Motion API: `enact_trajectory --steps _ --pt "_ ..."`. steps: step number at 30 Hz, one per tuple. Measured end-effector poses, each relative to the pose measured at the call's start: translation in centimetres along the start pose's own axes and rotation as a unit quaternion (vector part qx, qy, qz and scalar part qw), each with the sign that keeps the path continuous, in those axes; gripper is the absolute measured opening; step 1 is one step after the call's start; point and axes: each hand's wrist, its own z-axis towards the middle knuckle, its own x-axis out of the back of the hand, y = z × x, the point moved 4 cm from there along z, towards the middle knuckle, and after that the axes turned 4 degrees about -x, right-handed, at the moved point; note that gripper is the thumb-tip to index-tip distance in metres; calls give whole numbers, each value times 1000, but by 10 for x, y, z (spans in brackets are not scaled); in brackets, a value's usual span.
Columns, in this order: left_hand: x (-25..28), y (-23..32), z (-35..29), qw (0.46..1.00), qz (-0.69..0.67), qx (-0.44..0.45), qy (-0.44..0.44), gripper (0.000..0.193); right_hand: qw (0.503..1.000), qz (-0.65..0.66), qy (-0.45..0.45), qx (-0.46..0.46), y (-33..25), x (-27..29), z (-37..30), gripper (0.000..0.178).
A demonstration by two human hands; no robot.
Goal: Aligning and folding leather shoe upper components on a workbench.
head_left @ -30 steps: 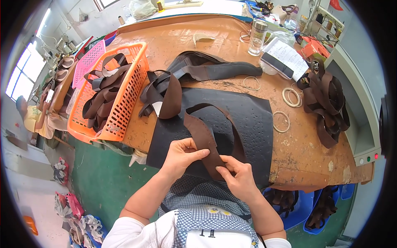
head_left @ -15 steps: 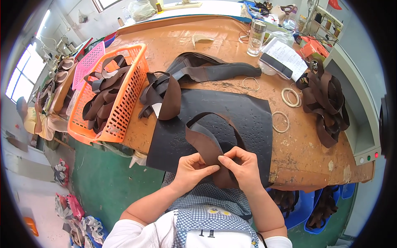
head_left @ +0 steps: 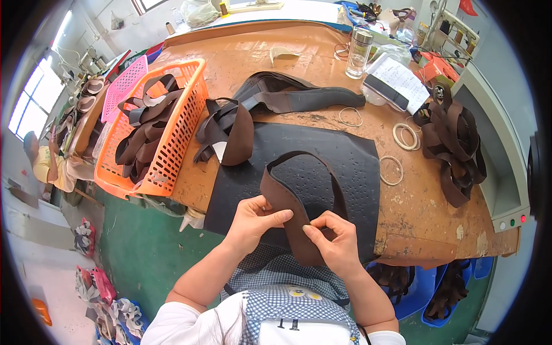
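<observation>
A dark brown strip (head_left: pixel 295 221) is looped into a ring, its far part resting over a black mat (head_left: pixel 247 190) at the table's near edge. My left hand (head_left: pixel 257 223) pinches the strip's left side between thumb and fingers. On the right side, my right hand (head_left: pixel 330 237) grips the same strip at its edge, thumb on top. Beyond the mat's left corner sits a bunch of similar brown loops (head_left: pixel 236 135) with a small white piece at its lower part. A flat stack of dark strips (head_left: pixel 293 99) lies farther back.
An orange basket (head_left: pixel 190 115) filled with brown strips stands at left. At right are more brown strips (head_left: pixel 454 144), pale rings (head_left: pixel 406 137), a phone (head_left: pixel 385 92) and a glass bottle (head_left: pixel 358 54). Blue bins (head_left: pixel 411 299) sit below the table; another person (head_left: pixel 46 164) is far left.
My left hand has slid up and left along the strip, away from my right hand. The loop has turned and opened wider, showing more of its face.
</observation>
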Motion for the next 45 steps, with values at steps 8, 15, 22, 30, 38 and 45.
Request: enact_trajectory --steps 8,15,22,30,38,45 --pt "2 -9 1 1000 6 7 13 16 1000 -8 3 1 0 -2 -4 10" --pt "-13 -19 -10 999 -3 -40 21 19 998 -9 15 -57 -10 -2 3 10" --pt "-14 -6 -10 998 -7 -57 -4 22 999 16 8 -50 -2 4 3 10" --pt "-1 2 0 999 -18 -28 5 23 997 42 1 -67 -2 2 -1 12" --pt "-13 -2 -8 999 4 -41 -4 24 995 37 -7 -94 -11 0 11 15" --pt "-2 6 -3 998 3 -62 16 13 994 43 -5 -99 -6 0 9 14"
